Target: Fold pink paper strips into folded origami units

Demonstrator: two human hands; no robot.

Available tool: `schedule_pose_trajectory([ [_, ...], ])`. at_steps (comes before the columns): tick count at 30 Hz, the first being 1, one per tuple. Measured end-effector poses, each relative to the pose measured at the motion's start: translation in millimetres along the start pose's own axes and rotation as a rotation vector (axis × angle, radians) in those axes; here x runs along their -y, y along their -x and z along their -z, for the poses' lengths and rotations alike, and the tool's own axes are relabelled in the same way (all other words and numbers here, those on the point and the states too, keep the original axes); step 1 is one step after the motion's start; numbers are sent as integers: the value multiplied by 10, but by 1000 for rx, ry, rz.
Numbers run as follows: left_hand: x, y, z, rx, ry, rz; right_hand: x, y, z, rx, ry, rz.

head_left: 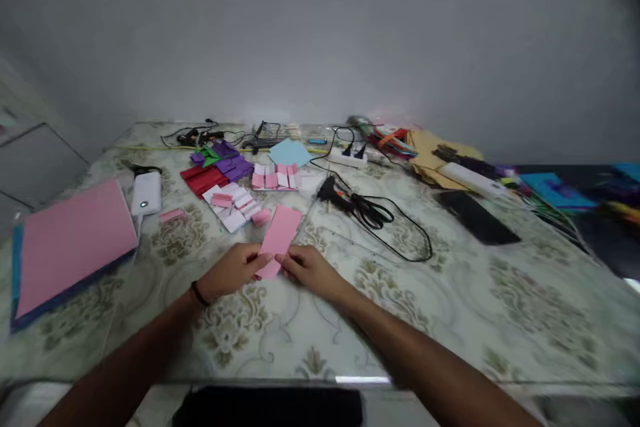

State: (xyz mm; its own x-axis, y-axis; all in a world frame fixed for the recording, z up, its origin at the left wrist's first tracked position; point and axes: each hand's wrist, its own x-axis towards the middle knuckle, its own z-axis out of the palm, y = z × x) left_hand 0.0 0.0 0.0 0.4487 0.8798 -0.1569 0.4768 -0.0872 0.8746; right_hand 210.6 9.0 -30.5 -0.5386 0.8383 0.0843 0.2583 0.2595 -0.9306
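Observation:
A pink strip of paper (281, 230) is held between both hands over the middle of the table. My left hand (237, 267) pinches its left edge, thumb on top. On the opposite edge, my right hand (307, 267) grips it the same way, and the two thumbs nearly meet. Just beyond the hands lie small folded pink and white paper pieces (233, 207), with another such group (275, 177) behind them. A black glue gun (335, 195) with a coiled cord rests to the right of the strip.
Large pink sheets (75, 240) and a white power bank (147, 193) lie at left. Red folded paper (204, 180) and light blue paper (290, 153) sit farther back. A power strip (347, 157) is behind the glue gun; a black phone (477, 217) lies at right.

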Motion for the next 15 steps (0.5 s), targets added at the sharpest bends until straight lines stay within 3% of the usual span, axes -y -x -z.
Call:
schedule_pose_trajectory([
  [6,25,-11,-14,9,64,31,31,34,-15,1,-32,-24],
  [15,39,-12,-19,-5,26,-37,58,46,-8,81,-3,-23],
])
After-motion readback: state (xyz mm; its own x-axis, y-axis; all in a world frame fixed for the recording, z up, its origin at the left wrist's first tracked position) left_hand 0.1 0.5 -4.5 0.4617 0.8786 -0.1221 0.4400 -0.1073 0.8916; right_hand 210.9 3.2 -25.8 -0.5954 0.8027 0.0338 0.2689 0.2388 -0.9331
